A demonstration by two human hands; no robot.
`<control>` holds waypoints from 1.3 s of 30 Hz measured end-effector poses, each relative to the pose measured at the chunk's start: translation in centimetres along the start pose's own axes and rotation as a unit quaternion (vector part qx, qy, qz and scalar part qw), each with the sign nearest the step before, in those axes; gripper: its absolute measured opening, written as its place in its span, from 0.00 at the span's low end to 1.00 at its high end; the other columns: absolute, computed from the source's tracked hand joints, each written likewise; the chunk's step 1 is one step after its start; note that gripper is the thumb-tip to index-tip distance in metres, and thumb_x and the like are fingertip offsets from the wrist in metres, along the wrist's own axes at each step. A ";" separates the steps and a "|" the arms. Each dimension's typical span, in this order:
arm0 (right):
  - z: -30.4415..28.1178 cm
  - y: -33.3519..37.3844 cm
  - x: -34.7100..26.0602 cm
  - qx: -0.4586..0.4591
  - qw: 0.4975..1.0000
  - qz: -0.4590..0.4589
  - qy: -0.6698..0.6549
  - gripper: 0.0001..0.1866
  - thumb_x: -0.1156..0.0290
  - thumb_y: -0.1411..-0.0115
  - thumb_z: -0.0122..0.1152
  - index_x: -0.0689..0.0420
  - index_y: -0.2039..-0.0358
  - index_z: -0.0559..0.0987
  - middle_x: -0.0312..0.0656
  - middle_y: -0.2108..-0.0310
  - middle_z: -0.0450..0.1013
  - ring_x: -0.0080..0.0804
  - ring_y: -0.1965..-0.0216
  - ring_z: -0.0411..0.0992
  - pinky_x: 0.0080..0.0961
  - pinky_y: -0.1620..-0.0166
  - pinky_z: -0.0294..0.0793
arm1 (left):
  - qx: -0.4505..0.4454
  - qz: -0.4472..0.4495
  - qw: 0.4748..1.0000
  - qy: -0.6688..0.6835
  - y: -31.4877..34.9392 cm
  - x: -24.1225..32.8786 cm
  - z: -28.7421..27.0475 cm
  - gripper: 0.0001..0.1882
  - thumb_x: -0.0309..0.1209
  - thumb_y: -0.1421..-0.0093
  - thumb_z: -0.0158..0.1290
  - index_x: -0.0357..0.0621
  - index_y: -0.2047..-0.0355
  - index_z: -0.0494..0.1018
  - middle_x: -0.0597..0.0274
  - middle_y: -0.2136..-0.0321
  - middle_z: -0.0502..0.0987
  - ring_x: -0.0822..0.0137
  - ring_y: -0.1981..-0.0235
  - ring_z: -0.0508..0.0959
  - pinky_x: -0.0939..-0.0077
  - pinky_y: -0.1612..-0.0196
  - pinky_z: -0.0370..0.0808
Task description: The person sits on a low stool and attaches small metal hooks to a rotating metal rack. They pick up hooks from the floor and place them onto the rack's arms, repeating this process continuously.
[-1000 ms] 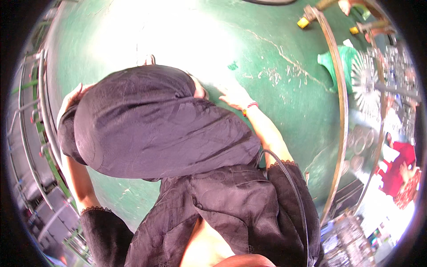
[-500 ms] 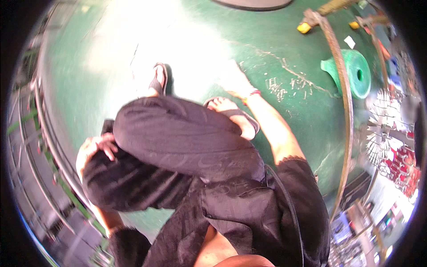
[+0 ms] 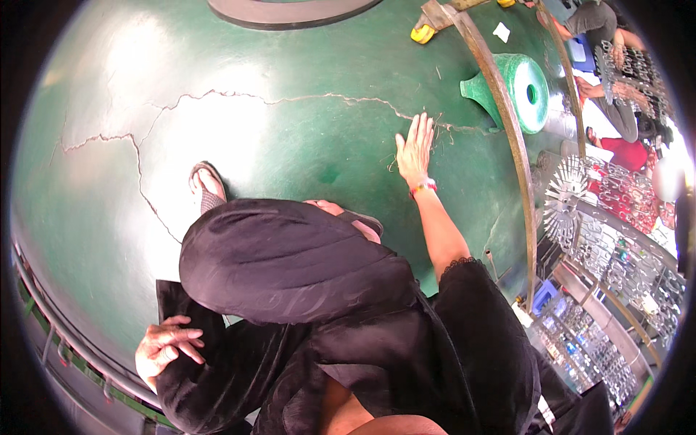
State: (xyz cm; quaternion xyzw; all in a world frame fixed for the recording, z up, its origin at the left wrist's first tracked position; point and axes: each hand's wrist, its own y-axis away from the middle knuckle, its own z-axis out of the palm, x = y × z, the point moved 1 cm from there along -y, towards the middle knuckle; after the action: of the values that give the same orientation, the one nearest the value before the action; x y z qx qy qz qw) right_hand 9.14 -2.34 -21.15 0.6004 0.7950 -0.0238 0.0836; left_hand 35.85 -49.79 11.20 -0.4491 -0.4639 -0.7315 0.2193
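Note:
My right hand (image 3: 415, 151) is stretched out over the green floor (image 3: 312, 163), palm down, with its fingers straight. It wears a beaded bracelet (image 3: 423, 188) and holds nothing that shows. Thin, thread-like scraps (image 3: 444, 127) lie beside its fingertips, and a few more are near the wrist. At the lower left my left hand (image 3: 170, 346) hangs by my bent knee in black trousers (image 3: 283, 268). Its fingers are loosely bent and apart, with nothing in them.
A green plastic stool (image 3: 528, 93) lies on its side behind a curved bar (image 3: 500, 94) with a yellow foot (image 3: 422, 34). A long crack (image 3: 290, 98) crosses the floor. Racks of hanging metal pieces (image 3: 616, 210) and other people (image 3: 609, 29) are at the right. A railing (image 3: 69, 341) runs lower left.
My right hand has swept rightward over the floor toward the stool; the scraps, scattered to its right before, now lie close around it. My view has turned. The left hand's fingers have lifted off the knee.

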 end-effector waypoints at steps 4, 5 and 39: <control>-5.0 6.0 -4.8 -0.204 0.955 -0.215 0.016 0.34 0.59 0.41 0.52 0.55 0.38 0.54 0.47 0.36 0.47 0.45 0.34 0.43 0.47 0.35 0.41 | 0.036 0.021 0.999 0.017 1.0 -1.8 -0.1 0.29 0.48 0.35 0.36 0.33 0.52 0.69 0.57 0.79 0.80 0.60 0.67 0.80 0.61 0.44 0.57; -4.4 7.6 -5.2 -0.232 0.922 -0.309 0.007 0.33 0.59 0.42 0.52 0.51 0.38 0.56 0.44 0.36 0.49 0.43 0.35 0.45 0.48 0.35 0.42 | 0.049 0.023 0.998 0.017 1.4 -2.0 0.0 0.29 0.48 0.35 0.36 0.33 0.53 0.70 0.57 0.79 0.80 0.60 0.67 0.80 0.61 0.44 0.57; -3.5 -8.9 -23.5 -0.083 0.867 -0.436 -0.225 0.25 0.70 0.51 0.59 0.64 0.51 0.69 0.54 0.50 0.65 0.48 0.46 0.61 0.39 0.42 0.57 | 0.130 0.021 0.991 0.028 -0.1 1.0 1.0 0.25 0.40 0.34 0.33 0.29 0.60 0.74 0.48 0.66 0.79 0.57 0.59 0.77 0.66 0.43 0.61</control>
State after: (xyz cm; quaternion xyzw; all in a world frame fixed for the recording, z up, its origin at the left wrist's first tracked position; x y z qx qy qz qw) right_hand 6.48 -26.63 -14.51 0.1614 0.9346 -0.1265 0.2906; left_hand 35.75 -48.81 12.20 -0.4056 -0.5392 -0.6727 0.3036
